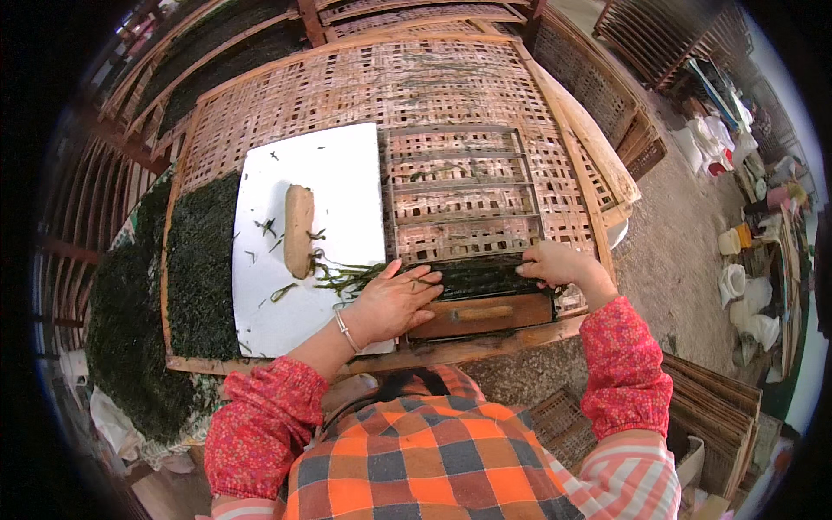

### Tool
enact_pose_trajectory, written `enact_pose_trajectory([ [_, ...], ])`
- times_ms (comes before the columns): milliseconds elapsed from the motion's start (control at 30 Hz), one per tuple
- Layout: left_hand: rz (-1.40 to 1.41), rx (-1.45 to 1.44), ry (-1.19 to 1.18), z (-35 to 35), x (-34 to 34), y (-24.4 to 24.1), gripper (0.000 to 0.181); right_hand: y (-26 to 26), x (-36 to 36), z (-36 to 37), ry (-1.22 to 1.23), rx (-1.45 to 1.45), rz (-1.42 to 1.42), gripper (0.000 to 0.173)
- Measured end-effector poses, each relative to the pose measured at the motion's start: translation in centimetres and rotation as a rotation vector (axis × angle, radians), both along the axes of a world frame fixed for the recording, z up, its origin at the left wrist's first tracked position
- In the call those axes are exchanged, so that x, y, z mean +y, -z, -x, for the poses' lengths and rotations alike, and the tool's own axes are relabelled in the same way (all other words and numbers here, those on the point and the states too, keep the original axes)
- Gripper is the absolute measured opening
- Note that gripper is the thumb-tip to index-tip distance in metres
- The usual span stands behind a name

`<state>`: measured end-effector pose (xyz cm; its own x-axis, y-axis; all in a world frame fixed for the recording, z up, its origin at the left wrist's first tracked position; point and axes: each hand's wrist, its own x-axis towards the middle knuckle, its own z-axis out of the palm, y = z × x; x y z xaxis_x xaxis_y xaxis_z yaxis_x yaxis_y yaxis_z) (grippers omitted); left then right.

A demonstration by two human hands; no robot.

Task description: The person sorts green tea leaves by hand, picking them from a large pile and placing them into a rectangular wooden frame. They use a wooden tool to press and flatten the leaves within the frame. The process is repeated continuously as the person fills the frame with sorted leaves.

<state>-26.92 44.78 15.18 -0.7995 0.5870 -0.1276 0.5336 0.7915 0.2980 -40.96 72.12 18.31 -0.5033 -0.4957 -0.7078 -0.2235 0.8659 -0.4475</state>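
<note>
My left hand (396, 302) lies palm down with its fingers spread, at the left end of a dark green layer of leafy strands (481, 278). Loose green strands (351, 276) run from under its fingers onto the white board (279, 325). At the layer's right end, my right hand (549, 265) has its fingers bent together against the strands; whether it pinches any cannot be told. The layer fills the nearest slot of a metal frame with crossbars (465, 185). A wooden block (484, 316) lies on the near side of the layer. A tan rounded bar (299, 231) rests on the board.
Under all this is a woven bamboo tray (455, 84) with a wooden rim. Dark green shreds (201, 260) cover its left part, and another heap (130, 312) lies beyond the rim. Stacked trays (708, 409) stand at lower right. Far right are white sacks (705, 140) and a person (780, 195).
</note>
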Motion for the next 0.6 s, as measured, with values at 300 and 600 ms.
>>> enact_pose_trajectory([
  [300, 0.065, -0.141, -0.034, 0.7, 1.0, 0.2, 0.046, 1.0, 9.6, 4.2, 0.249, 0.258, -0.062, 0.025],
  [600, -0.045, 0.029, -0.048, 0.1, 0.6, 2.1, 0.042, 0.1, -1.9, -2.7, 0.226, 0.228, 0.514, 0.019],
])
